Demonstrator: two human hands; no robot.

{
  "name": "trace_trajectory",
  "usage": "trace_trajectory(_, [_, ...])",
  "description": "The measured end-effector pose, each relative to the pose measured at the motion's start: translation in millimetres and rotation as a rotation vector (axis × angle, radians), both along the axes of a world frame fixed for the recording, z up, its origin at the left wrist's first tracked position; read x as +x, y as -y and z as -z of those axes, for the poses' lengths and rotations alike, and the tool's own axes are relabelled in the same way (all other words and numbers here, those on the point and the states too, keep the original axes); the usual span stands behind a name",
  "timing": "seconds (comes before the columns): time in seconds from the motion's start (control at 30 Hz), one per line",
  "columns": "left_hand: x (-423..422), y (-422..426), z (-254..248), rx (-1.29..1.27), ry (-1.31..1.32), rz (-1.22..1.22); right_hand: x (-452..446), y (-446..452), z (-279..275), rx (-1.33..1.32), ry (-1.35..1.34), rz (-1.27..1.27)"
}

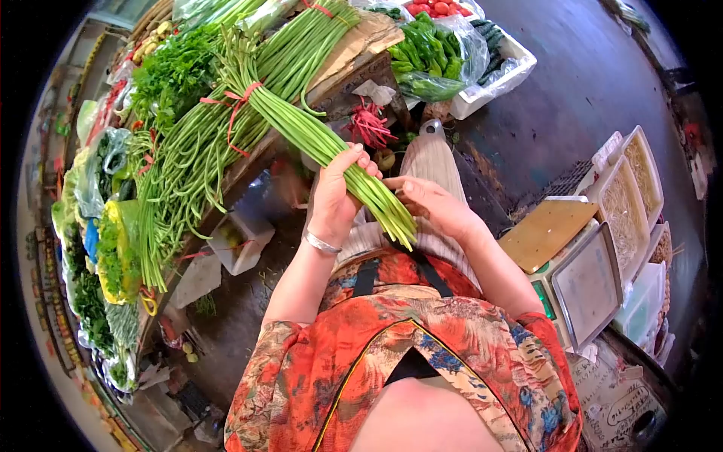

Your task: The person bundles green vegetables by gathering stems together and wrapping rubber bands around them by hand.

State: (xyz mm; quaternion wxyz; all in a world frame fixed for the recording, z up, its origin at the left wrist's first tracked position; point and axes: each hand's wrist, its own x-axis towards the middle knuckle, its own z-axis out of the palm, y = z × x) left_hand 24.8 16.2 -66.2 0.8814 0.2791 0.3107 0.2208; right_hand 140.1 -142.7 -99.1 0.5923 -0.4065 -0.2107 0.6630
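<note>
A long bunch of green stems, which look like garlic scapes, slants from the produce table down towards my lap. My left hand is closed around it near its lower end, and a silver bracelet circles that wrist. The cut ends point down and to the right. Beside these ends is my right hand, its fingers loosely bent and its fingertips at the edge of the stems; part of them is hidden. A red tie lies by the bunch farther up, over other green bundles on the table.
Leafy herbs and bagged greens crowd the table on the left. A white foam box with green peppers stands ahead. Red ties hang at the table's corner. At right are a scale, a wooden board and trays.
</note>
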Motion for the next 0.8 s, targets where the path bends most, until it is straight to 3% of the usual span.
trace_trajectory(0.17, [-0.7, -0.8, 1.8, 0.005, -0.037, -0.004, 1.2, -5.8, -7.8, 0.050, -0.013, -0.009])
trace_trajectory(0.3, [1.4, 1.2, 0.2, -0.002, -0.024, -0.023, -23.0, -17.6, -16.2, 0.021, 0.075, 0.075])
trace_trajectory(0.37, [0.2, -0.8, 4.6, 0.006, -0.046, -0.033, -33.2, -19.4, -9.9, 0.021, 0.194, -0.024])
trace_trajectory(0.4, [-0.6, 0.2, 1.6, 0.014, -0.072, -0.021, -42.3, -23.9, -7.6, 0.085, 0.253, 0.151])
trace_trajectory(0.43, [-1.1, 0.2, -0.4, 0.023, -0.098, -0.010, -39.8, -23.5, -7.6, 0.088, 0.253, 0.149])
trace_trajectory(0.5, [-1.4, 0.2, 1.4, 0.026, -0.088, -0.010, -33.0, -22.5, -13.9, -0.116, 0.196, -0.086])
trace_trajectory(0.8, [1.4, 3.3, 1.9, 0.012, -0.073, -0.033, -34.7, -24.4, -8.4, -0.097, 0.318, -0.025])
